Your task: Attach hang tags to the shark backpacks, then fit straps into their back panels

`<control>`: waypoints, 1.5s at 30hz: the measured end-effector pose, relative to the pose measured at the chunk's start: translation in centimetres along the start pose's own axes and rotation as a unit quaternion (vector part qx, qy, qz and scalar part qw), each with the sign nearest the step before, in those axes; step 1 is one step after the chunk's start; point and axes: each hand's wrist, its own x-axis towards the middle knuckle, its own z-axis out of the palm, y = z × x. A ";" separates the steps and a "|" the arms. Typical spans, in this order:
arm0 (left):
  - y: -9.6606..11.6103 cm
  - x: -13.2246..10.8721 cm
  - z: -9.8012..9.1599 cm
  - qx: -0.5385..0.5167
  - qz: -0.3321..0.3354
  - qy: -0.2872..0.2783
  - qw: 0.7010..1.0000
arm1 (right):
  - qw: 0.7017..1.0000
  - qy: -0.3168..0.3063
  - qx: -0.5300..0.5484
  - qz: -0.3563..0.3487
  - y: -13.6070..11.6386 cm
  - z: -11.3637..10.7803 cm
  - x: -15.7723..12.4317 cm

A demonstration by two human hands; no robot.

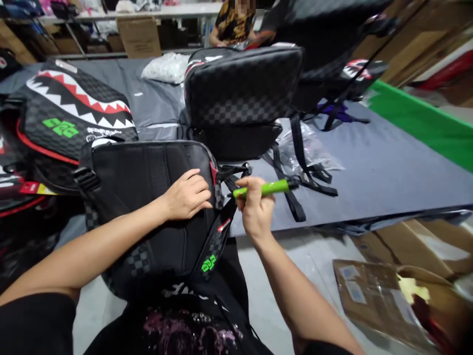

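A black backpack (129, 177) lies in front of me with its padded back panel up, at the table's near edge. My left hand (189, 195) rests on that panel near its right side, fingers stretched out and holding nothing. In my right hand (256, 209) is a bright green pen-like tool (275, 187) with dark ends, gripped in a closed fist. Its left end points at the backpack's right edge; I cannot tell whether it touches. A shoulder strap (212, 246) with a green print hangs down below that edge.
Another backpack with shark teeth (81, 108) sits at left, and a dark checkered bag (244, 88) stands behind. Loose straps (295, 197) and clear plastic (314, 148) lie on the grey table (377, 172). Cardboard boxes (377, 291) are at lower right. A person (236, 24) is at the back.
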 end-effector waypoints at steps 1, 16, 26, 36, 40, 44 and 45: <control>0.0 0.2 0.3 0.008 -0.004 -0.002 1.000 | 0.999 -0.012 0.021 0.032 0.5 -0.3 -1.6; 0.4 -0.8 1.5 -0.061 -0.033 0.129 0.989 | 0.996 0.060 -0.024 0.056 2.9 3.0 -5.3; 0.2 -0.8 1.9 -0.065 -0.030 0.136 0.988 | 0.995 -0.012 -0.077 0.060 3.0 2.9 -4.3; 0.1 -0.9 2.3 -0.062 -0.035 0.134 0.989 | 0.994 -0.015 -0.103 0.041 2.9 2.6 -3.9; 0.1 -0.9 2.4 -0.055 -0.040 0.127 0.990 | 0.993 -0.024 -0.107 0.041 2.9 2.7 -3.7; 0.1 -1.0 2.4 -0.061 -0.037 0.130 0.989 | 0.993 -0.002 -0.107 0.047 2.8 2.8 -3.7; 0.1 -1.0 2.4 -0.060 -0.036 0.130 0.989 | 0.993 -0.003 -0.106 0.048 2.8 2.9 -3.8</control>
